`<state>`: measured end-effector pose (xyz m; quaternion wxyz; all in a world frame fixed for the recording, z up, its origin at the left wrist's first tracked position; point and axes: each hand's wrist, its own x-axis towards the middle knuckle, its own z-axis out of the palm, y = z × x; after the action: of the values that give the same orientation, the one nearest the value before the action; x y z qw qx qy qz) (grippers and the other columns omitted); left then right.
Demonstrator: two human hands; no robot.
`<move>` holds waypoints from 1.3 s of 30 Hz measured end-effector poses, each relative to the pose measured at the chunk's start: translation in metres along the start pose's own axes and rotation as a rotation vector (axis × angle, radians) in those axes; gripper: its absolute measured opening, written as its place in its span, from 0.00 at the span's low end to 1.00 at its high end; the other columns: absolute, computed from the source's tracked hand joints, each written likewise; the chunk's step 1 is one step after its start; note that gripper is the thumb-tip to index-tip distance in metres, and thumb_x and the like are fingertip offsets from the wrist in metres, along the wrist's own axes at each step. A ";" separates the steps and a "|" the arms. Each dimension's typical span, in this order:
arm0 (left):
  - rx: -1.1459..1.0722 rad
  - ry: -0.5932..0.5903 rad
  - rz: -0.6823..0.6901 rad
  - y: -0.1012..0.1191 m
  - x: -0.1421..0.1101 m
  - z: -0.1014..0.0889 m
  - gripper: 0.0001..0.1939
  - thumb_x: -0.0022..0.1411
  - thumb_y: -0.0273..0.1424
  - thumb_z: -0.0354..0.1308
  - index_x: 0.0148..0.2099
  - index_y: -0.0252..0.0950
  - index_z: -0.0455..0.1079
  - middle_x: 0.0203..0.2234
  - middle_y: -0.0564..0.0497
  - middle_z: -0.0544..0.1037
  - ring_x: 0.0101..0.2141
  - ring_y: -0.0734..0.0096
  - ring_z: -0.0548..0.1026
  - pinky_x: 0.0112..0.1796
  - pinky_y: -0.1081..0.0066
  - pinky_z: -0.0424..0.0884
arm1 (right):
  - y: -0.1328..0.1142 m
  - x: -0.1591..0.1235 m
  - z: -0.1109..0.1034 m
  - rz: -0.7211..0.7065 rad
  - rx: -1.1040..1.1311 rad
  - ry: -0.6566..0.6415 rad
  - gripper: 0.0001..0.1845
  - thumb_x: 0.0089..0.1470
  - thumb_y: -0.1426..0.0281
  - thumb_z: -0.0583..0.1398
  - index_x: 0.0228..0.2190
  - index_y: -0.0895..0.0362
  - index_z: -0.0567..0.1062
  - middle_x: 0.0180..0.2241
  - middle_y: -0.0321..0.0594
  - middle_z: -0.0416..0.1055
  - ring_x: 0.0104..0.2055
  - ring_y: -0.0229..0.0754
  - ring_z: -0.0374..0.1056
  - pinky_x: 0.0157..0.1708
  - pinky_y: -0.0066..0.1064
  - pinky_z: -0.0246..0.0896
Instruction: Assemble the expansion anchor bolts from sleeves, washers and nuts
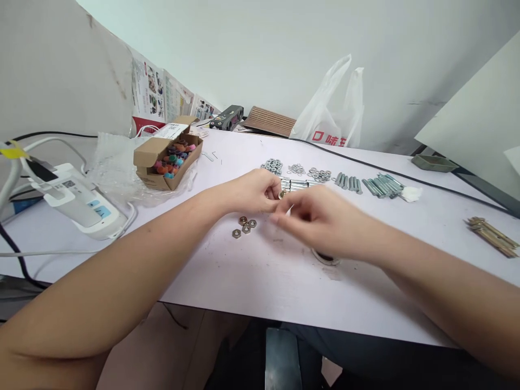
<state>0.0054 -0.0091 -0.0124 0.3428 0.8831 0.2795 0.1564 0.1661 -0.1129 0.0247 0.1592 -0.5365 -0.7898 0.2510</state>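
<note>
The left hand [257, 190], curled narrow, seems to hold a small brassy piece [283, 193] near the loose nuts [246, 229], while the blurred right hand [323, 218] pinches beside it, its content unclear; this looks like fingertip fitting, which would next call for steady aligning.

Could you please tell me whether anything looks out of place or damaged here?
The left wall bears a brownish streak, possibly a stain or scuff. A crumpled white scrap by the silvery bolts looks like litter.
</note>
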 end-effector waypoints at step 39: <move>-0.115 -0.074 -0.005 0.004 0.000 0.003 0.02 0.47 0.27 0.53 0.28 0.36 0.64 0.19 0.58 0.62 0.21 0.79 0.59 0.22 0.75 0.55 | 0.046 0.020 0.003 -0.129 -0.109 0.337 0.13 0.57 0.60 0.57 0.38 0.54 0.77 0.14 0.29 0.59 0.19 0.32 0.51 0.24 0.27 0.45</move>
<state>0.0082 -0.0130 -0.0121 0.4034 0.8665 0.2594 0.1383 0.1926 -0.0811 -0.0039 0.2759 -0.5269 -0.7972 0.1036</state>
